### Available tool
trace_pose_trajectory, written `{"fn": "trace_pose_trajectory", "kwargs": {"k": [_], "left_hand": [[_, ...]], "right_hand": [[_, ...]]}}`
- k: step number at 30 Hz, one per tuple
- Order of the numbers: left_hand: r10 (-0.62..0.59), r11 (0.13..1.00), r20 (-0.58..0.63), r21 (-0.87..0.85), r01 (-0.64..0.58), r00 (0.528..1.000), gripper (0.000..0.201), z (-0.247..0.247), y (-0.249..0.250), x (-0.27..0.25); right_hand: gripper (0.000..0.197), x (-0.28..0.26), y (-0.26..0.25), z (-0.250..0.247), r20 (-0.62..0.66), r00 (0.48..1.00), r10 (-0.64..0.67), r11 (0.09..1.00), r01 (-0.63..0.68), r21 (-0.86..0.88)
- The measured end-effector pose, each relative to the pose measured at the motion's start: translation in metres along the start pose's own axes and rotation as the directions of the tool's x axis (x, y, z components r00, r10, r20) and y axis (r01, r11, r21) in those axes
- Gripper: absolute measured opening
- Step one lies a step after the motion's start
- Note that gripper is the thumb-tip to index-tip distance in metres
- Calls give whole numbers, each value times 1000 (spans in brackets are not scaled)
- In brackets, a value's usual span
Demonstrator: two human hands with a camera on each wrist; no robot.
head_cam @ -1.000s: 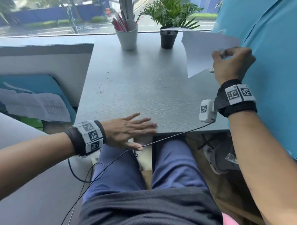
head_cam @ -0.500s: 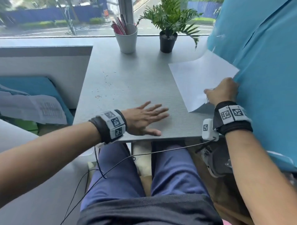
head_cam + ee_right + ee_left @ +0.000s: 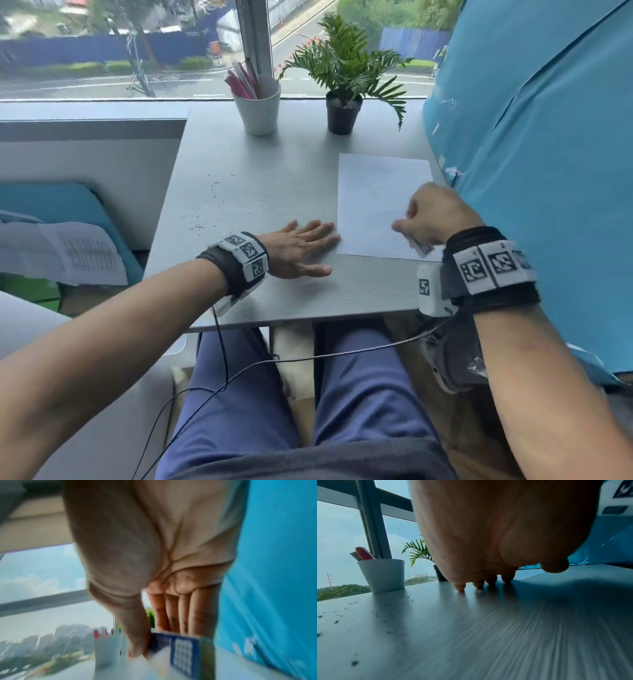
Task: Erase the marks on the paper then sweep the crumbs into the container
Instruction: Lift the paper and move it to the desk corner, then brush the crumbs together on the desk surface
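Note:
A white sheet of paper [image 3: 380,198] lies flat on the right side of the grey table [image 3: 274,164]. My right hand [image 3: 431,219] hovers over its near right corner and grips an eraser [image 3: 423,247] in a blue sleeve. The right wrist view, though blurred, shows the eraser [image 3: 185,654] held between thumb and fingers. My left hand [image 3: 301,250] lies flat on the table with its fingers straight, the fingertips [image 3: 477,585] at the paper's left edge. Dark crumbs [image 3: 205,212] are scattered on the table left of that hand, also visible as crumbs [image 3: 335,620] in the left wrist view.
A white cup [image 3: 259,106] with pens and a potted plant [image 3: 344,113] stand at the back by the window. A blue sheet [image 3: 531,171] covers the wall close on the right. The table's near edge is just above my knees.
The paper, held up in the air by my right hand a second ago, now lies flat on the table. My left hand has slid forward and right to the paper's edge.

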State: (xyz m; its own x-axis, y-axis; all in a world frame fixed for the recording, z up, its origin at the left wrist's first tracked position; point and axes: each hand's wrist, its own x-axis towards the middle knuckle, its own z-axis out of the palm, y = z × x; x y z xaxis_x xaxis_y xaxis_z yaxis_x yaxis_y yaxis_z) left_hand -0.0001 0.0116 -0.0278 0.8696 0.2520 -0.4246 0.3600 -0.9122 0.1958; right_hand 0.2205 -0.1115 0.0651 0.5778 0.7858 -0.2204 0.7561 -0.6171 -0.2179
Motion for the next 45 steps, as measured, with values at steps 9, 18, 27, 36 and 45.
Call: {"fn": "trace_pose_trajectory", "kwargs": {"k": [9, 18, 27, 36, 45], "left_hand": [[-103, 995, 6, 1, 103, 995, 84, 3, -33, -17], [-309, 950, -144, 7, 313, 940, 95, -36, -32, 22], [-211, 976, -41, -63, 208, 977, 84, -63, -10, 120], [-284, 958, -39, 28, 285, 958, 87, -44, -54, 61], [-389, 918, -125, 29, 395, 913, 91, -62, -27, 77]], "right_hand": [[21, 39, -5, 40, 167, 977, -132, 989, 140, -39], [20, 66, -10, 46, 18, 993, -115, 993, 115, 36], [65, 93, -12, 41, 82, 994, -79, 995, 83, -52], [61, 97, -9, 46, 90, 995, -29, 1000, 28, 13], [60, 93, -14, 45, 90, 996, -28, 1000, 29, -7]]}}
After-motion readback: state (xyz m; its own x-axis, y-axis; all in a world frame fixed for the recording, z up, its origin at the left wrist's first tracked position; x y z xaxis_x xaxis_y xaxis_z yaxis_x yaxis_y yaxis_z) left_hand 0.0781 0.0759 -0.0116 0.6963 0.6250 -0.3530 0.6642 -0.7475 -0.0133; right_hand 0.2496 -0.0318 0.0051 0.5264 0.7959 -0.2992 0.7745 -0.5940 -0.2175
